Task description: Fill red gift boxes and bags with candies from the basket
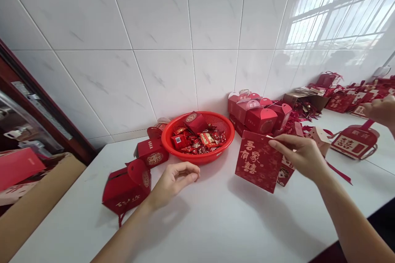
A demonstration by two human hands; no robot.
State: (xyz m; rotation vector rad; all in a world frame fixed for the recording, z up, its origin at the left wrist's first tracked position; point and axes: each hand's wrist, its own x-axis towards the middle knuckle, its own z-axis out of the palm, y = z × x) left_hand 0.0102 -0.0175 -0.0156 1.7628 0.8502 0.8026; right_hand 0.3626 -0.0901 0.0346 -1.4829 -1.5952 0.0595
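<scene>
My right hand pinches the top right corner of a flat red card-like piece with gold characters, held tilted above the white table. My left hand is in front of the basket, its thumb and forefinger curled close together; nothing can be made out between them. A red plastic basket against the wall holds wrapped sweets and a small dark red box. To the left of my left hand sits a red gift box, with another red box behind it.
Folded red boxes are stacked right of the basket. At the far right another person's hand holds a ribbon on a red box. More boxes line the wall behind. A cardboard carton stands at the left edge.
</scene>
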